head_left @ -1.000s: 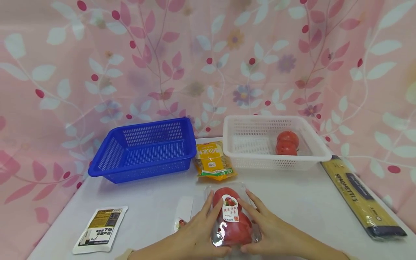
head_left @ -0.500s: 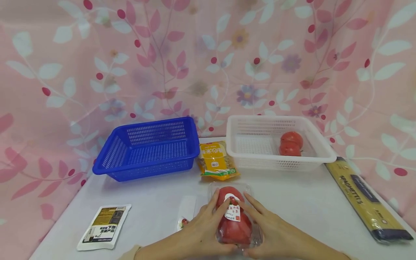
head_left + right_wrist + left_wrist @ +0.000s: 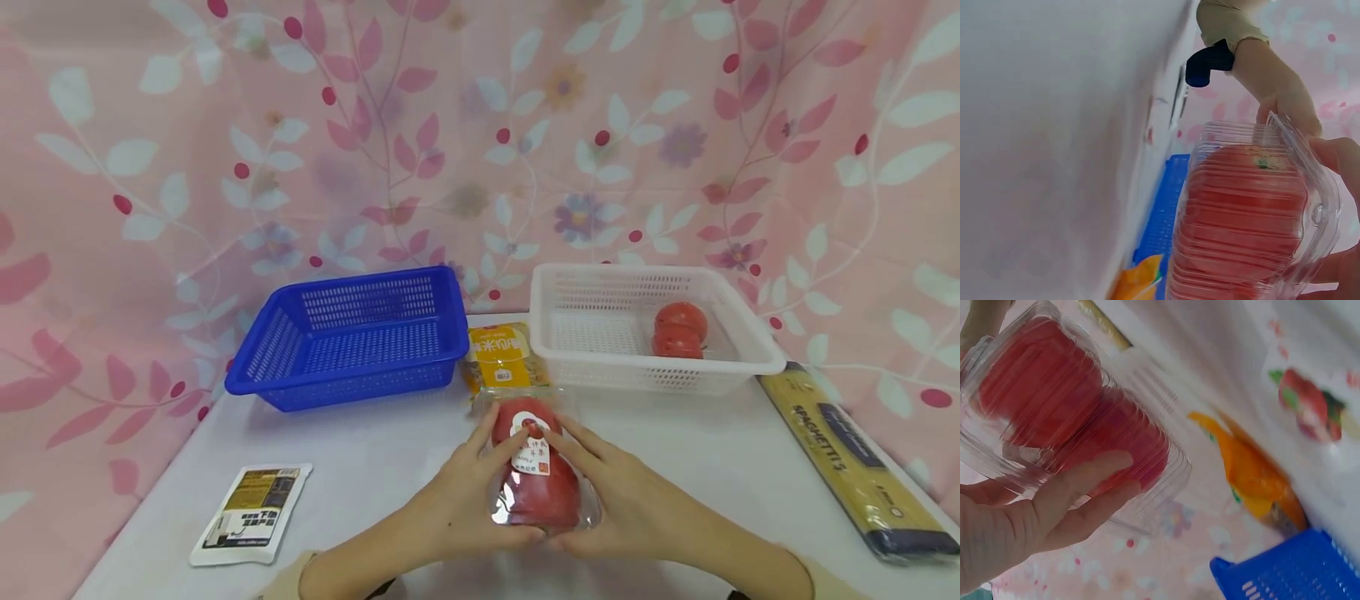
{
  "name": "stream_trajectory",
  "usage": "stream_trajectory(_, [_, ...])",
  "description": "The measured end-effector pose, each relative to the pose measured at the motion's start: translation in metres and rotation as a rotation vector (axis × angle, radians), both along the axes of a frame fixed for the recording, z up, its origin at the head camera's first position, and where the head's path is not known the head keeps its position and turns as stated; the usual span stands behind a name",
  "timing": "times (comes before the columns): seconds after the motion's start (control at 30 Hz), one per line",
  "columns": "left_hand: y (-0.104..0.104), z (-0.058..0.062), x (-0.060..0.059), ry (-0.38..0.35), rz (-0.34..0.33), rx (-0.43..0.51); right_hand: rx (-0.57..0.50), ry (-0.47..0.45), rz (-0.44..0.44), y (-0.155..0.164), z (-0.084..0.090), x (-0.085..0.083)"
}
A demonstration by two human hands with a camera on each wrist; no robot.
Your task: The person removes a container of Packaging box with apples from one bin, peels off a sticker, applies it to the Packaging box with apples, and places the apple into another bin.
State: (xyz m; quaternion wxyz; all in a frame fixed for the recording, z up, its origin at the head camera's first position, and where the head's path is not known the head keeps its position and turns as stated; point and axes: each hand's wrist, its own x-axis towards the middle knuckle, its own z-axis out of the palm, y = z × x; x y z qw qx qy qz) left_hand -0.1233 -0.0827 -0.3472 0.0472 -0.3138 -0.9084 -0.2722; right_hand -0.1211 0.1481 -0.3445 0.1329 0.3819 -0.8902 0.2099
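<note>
On the white table (image 3: 712, 467) stand a blue perforated plastic basket (image 3: 348, 337) and a white perforated plastic basket (image 3: 652, 329) holding red tomatoes (image 3: 678, 329), with a long yellow spaghetti packet (image 3: 855, 458) lying right of them. A yellow snack pouch (image 3: 504, 357) lies between the baskets. In front of it, the left hand (image 3: 457, 508) and right hand (image 3: 626, 504) clasp a clear plastic clamshell of red tomatoes (image 3: 536, 479) from either side, fingers curled round it, lifted just above the table.
</note>
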Motion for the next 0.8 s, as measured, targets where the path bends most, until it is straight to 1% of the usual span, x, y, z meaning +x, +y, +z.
stream_trajectory(0.2, [-0.015,0.018,-0.012,0.054,0.023,0.150,-0.064,0.065,0.036,-0.017,0.016,-0.018])
stream_trajectory(0.3, [-0.025,0.026,-0.017,0.056,0.035,0.200,-0.074,0.034,0.046,-0.026,0.025,-0.027])
stream_trajectory(0.4, [-0.035,0.033,-0.024,0.069,0.045,0.227,-0.074,0.010,0.059,-0.037,0.034,-0.037])
stream_trajectory(0.47, [-0.043,0.037,-0.029,0.090,0.051,0.242,-0.086,0.002,0.078,-0.044,0.039,-0.044])
stream_trajectory(0.63, [-0.062,0.049,-0.044,0.167,0.079,0.273,-0.142,0.062,0.154,-0.065,0.050,-0.068])
stream_trajectory(0.73, [-0.075,0.055,-0.054,0.194,0.108,0.269,-0.127,0.072,0.143,-0.077,0.056,-0.082])
stream_trajectory(0.8, [-0.083,0.057,-0.060,0.190,0.131,0.266,-0.101,0.072,0.124,-0.085,0.059,-0.091])
